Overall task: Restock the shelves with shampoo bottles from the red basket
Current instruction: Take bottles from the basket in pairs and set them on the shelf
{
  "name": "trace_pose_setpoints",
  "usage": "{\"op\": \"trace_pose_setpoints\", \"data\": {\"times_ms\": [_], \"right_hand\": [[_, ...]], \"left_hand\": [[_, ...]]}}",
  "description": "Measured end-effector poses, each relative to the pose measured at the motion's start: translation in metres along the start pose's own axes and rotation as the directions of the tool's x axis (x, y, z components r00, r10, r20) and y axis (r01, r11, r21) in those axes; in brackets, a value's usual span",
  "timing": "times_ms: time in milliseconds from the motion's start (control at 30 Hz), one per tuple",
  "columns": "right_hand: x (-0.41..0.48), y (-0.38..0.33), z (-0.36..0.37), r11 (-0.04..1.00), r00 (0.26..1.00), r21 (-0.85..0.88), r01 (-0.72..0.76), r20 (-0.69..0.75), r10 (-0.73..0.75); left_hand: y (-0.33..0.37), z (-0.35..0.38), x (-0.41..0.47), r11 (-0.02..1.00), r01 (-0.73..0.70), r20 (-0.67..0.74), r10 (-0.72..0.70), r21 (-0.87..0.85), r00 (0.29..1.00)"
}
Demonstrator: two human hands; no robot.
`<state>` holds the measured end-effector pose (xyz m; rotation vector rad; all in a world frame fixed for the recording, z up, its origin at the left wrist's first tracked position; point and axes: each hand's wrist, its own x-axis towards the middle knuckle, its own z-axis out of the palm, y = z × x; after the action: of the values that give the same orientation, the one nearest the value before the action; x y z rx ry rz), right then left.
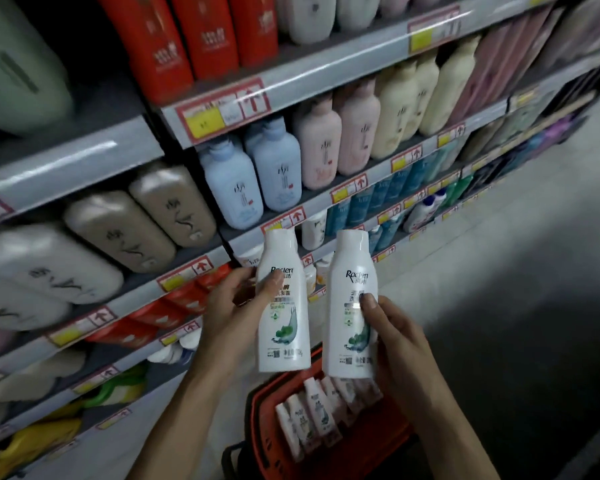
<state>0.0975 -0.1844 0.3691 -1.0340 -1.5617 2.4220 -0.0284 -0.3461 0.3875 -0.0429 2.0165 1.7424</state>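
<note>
My left hand grips a white shampoo bottle with a green leaf print, held upright in front of the shelves. My right hand grips a second, matching white bottle just to its right, thumb across the label. Both bottles hang above the red basket on the floor below. Inside the basket lie several more white bottles in a row. The basket's lower part is cut off by the frame edge.
Shelving fills the left and top, packed with red, blue, pink, cream and grey bottles. Price tags line the shelf edges. Teal bottles stand on a lower shelf behind my hands. Grey aisle floor lies to the right.
</note>
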Motion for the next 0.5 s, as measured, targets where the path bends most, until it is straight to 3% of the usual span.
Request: {"op": "trace_pose_setpoints", "data": {"times_ms": [500], "right_hand": [[-0.078,-0.164,0.092,0.975,0.972,0.052,0.217,0.08,-0.221]], "left_hand": [[0.192,-0.041,-0.072,0.968,-0.245,-0.052,0.243,-0.049,0.969]]}}
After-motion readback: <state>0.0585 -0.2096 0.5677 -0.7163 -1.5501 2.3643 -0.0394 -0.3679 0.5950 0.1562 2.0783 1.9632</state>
